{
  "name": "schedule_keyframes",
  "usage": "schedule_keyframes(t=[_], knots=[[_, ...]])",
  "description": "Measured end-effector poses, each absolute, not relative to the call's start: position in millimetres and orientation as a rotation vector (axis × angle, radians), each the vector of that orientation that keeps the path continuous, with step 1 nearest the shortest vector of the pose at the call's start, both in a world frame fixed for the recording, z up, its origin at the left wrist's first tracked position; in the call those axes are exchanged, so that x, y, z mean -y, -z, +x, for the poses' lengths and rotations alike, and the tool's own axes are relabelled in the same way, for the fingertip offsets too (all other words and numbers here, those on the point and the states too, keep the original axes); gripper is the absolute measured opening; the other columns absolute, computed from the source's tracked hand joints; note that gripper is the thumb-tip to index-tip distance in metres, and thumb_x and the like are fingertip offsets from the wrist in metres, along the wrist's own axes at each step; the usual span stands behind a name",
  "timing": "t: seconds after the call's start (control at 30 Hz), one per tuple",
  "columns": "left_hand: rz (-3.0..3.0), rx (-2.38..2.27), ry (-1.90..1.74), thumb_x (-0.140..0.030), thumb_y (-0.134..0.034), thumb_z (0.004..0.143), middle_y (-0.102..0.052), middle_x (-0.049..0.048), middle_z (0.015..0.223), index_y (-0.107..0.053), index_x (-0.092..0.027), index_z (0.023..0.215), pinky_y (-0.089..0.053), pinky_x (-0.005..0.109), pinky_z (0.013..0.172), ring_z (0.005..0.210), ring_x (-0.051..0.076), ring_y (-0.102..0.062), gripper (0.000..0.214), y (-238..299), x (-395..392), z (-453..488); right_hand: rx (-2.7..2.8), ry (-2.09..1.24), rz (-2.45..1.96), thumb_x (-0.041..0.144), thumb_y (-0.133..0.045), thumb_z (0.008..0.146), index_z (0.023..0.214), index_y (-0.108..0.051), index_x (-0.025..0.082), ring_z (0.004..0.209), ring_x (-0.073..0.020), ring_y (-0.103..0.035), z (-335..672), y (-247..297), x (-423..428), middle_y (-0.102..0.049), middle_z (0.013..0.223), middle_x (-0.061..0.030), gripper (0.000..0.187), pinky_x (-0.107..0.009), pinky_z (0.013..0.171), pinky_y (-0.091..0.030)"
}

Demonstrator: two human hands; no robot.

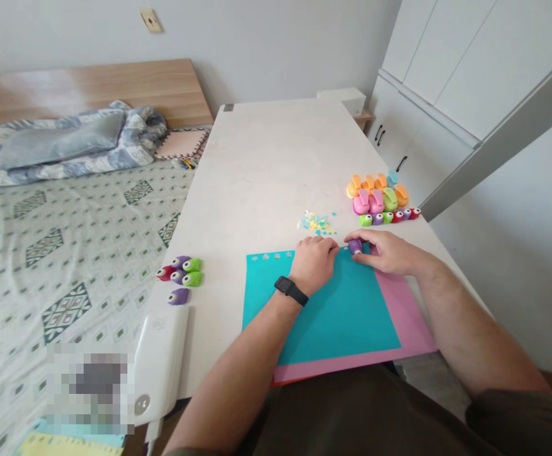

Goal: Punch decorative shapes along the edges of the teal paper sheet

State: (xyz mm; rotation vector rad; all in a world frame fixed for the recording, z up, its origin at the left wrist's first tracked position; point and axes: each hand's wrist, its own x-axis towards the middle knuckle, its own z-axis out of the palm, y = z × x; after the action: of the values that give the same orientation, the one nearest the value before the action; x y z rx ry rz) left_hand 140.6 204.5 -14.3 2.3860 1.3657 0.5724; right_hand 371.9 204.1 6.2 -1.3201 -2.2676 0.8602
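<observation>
your right hand point(387, 252) grip is clamped on the purple punch point(355, 246) at the teal sheet point(337, 316) edge; left hand point(314, 263) grip together, resting on the sheet.

I can read no words, numbers or brand names anywhere in front of me. The purple punch point(355, 246) pinched in my right hand point(386, 252) shows only a pale dot on its side, no lettering that I can make out. The white device point(159, 358) at the near left edge of the table has a faint mark near its top, too faint to read. The small plate on the wall point(151, 19) shows a reddish spot and no legible sign. A patch at the lower left beside the white device is blurred out, so anything written there cannot be told
</observation>
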Motion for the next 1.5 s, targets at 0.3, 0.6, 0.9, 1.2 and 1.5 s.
schedule_keyframes(t=[0.3,0.6,0.9,1.2,1.5], knots=[[2.376,-1.368,-0.575,-0.030,-0.053,0.103,-0.075,0.0061,0.101,-0.074,-0.022,0.101,-0.049,0.037,0.092,0.098,0.022,-0.067,0.022,15.3,-205.2,139.0,2.255,-0.876,-1.319,0.033,-0.069,0.089,0.129,-0.067,0.027,0.115,-0.0290,-0.069,370.1,-6.9,-203.2,-0.073,0.127,-0.0052,0.041,-0.042,0.101,-0.052],[2.387,-1.367,-0.569,-0.031,-0.051,0.104,-0.074,0.0070,0.102,-0.073,-0.022,0.101,-0.048,0.039,0.093,0.099,0.024,-0.066,0.024,15.3,-204.4,140.1,2.186,-0.907,-1.359,0.026,-0.073,0.082,0.118,-0.074,0.026,0.106,-0.0289,-0.071,366.8,-9.8,-202.5,-0.077,0.116,-0.0048,0.036,-0.043,0.097,-0.055],[2.400,-1.361,-0.553,-0.031,-0.051,0.104,-0.074,0.0073,0.102,-0.074,-0.023,0.101,-0.048,0.039,0.092,0.098,0.024,-0.066,0.025,14.1,-203.6,140.5,2.181,-0.926,-1.378,0.026,-0.075,0.081,0.110,-0.075,0.025,0.099,-0.0277,-0.071,365.3,-9.4,-204.0,-0.078,0.108,-0.0040,0.029,-0.042,0.095,-0.054],[2.403,-1.362,-0.563,-0.031,-0.051,0.104,-0.075,0.0072,0.102,-0.073,-0.022,0.101,-0.048,0.039,0.091,0.099,0.024,-0.066,0.024,13.7,-203.5,140.0,2.166,-0.881,-1.393,0.027,-0.074,0.081,0.107,-0.075,0.025,0.095,-0.0268,-0.071,363.2,-4.5,-205.1,-0.079,0.104,-0.0032,0.026,-0.040,0.089,-0.054],[2.398,-1.377,-0.559,-0.031,-0.050,0.104,-0.075,0.0074,0.103,-0.073,-0.022,0.101,-0.048,0.040,0.092,0.099,0.025,-0.066,0.024,13.4,-203.3,140.6,2.180,-0.847,-1.400,0.028,-0.074,0.082,0.106,-0.075,0.027,0.094,-0.0274,-0.071,361.7,-3.4,-204.6,-0.078,0.104,-0.0021,0.024,-0.041,0.089,-0.054]])
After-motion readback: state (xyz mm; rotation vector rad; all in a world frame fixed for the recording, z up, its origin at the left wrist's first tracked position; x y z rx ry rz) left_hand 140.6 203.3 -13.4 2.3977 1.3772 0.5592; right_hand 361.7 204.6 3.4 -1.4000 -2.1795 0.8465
